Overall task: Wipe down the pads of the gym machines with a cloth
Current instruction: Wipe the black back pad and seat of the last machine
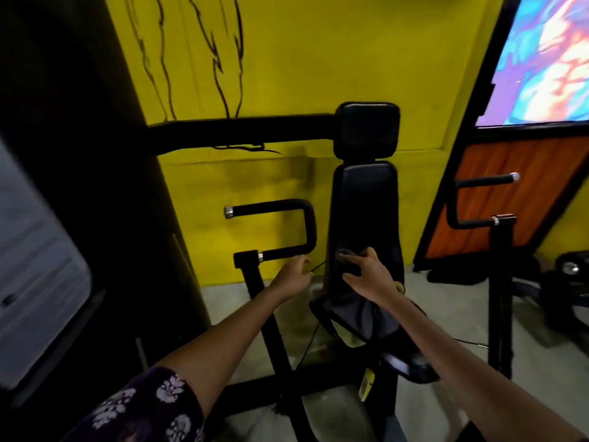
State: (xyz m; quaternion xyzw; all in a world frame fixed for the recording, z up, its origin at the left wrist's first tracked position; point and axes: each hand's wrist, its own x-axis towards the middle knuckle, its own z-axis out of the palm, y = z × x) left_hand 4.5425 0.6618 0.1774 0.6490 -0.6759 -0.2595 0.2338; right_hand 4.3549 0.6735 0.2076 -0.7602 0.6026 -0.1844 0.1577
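Observation:
A black gym machine stands against the yellow wall, with a tall back pad, a square head pad above it and a seat pad below. My right hand is at the bottom of the back pad and grips a dark cloth, which hangs down over the seat. My left hand hovers with loosely curled fingers just under the left handle and holds nothing.
The machine's right handle sits on a black post. A black top bar crosses the wall to a dark column on the left. Dumbbells lie on the grey floor at the right.

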